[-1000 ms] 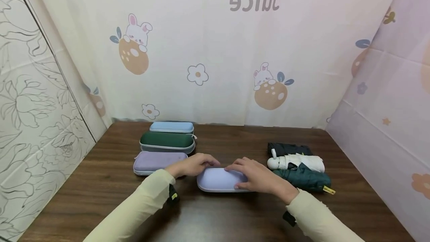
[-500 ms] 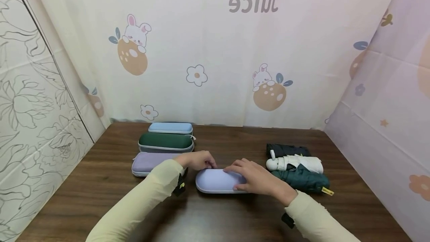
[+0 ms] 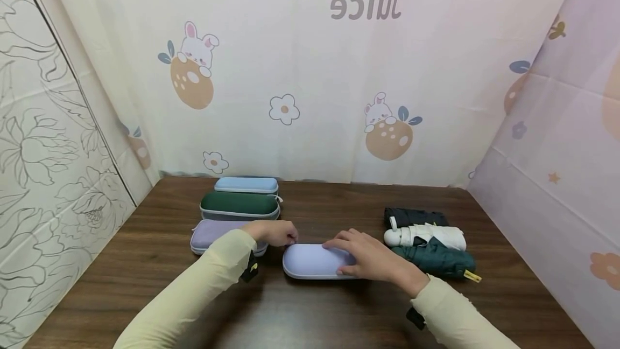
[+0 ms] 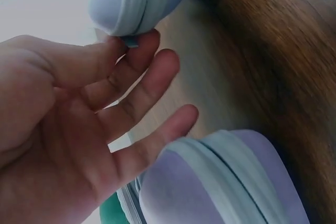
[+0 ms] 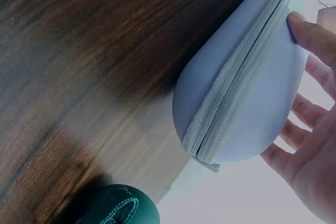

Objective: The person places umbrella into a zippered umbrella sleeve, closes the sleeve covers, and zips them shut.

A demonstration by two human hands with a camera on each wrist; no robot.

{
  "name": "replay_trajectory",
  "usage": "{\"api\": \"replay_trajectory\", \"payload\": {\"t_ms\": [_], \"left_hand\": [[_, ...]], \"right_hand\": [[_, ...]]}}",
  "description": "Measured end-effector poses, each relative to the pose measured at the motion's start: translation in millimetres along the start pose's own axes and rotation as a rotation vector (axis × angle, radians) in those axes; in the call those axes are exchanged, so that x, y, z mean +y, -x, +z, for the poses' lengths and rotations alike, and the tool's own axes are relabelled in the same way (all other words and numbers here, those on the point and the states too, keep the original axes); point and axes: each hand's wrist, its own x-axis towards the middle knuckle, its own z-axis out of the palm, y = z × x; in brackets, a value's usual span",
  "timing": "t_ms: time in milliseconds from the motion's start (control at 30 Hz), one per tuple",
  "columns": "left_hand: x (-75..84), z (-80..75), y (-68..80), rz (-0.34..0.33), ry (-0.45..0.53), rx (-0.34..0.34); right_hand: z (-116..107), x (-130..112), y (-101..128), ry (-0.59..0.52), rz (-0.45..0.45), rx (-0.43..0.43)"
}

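Head view: lavender case lies mid-counter; our right hand rests at its 3 o'clock end, fingers spread over the lid, while our left hand meets its 9 o'clock end. Left wrist view: thumb and forefinger pinch the zipper pull. Right wrist view: fingers splay across the shell. We judge it light, stiff and smooth; hold the ends.
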Motion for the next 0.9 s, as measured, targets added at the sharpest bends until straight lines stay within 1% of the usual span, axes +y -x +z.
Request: {"api": "replay_trajectory", "payload": {"t_ms": [67, 100, 200, 300, 400, 467, 533, 667, 733, 800, 900], "left_hand": [[-0.1, 0.8, 1.9, -0.023, 0.0, 0.011], [0.2, 1.3, 2.6, -0.023, -0.008, 0.024], [2.4, 3.9, 4.6, -0.023, -0.077, 0.066], [5.0, 8.3, 6.9, -0.006, -0.234, 0.133], [5.3, 14.0, 10.2, 0.003, -0.436, 0.208], [4.3, 18.0, 12.3, 0.025, -0.563, 0.256], [2.7, 21.5, 14.8, 0.046, -0.671, 0.3], [-1.4, 26.1, 19.8, 0.107, -0.85, 0.375], [-4.8, 27.5, 22.7, 0.129, -0.913, 0.414], [-9.0, 28.7, 26.2, 0.14, -0.951, 0.444], [-14.9, 30.9, 33.2, 0.163, -0.952, 0.485]], "right_hand": [[0.2, -0.2, -0.1, -0.002, -0.001, -0.001], [0.3, -0.3, -0.1, -0.001, 0.001, -0.002], [0.5, -0.4, -0.4, 0.002, 0.001, -0.006], [0.0, -0.7, -0.8, 0.014, -0.001, -0.011], [-1.1, -1.1, -1.1, 0.036, -0.019, -0.007], [-1.3, -1.3, -0.8, 0.049, -0.025, -0.002], [-0.7, -1.2, -0.7, 0.064, -0.028, 0.003], [1.5, -0.7, -0.6, 0.092, -0.04, 0.009], [2.0, -0.7, -0.4, 0.103, -0.044, 0.013], [2.0, -0.7, 0.2, 0.112, -0.038, 0.02], [2.5, -1.0, 1.0, 0.115, -0.017, 0.029]]}}
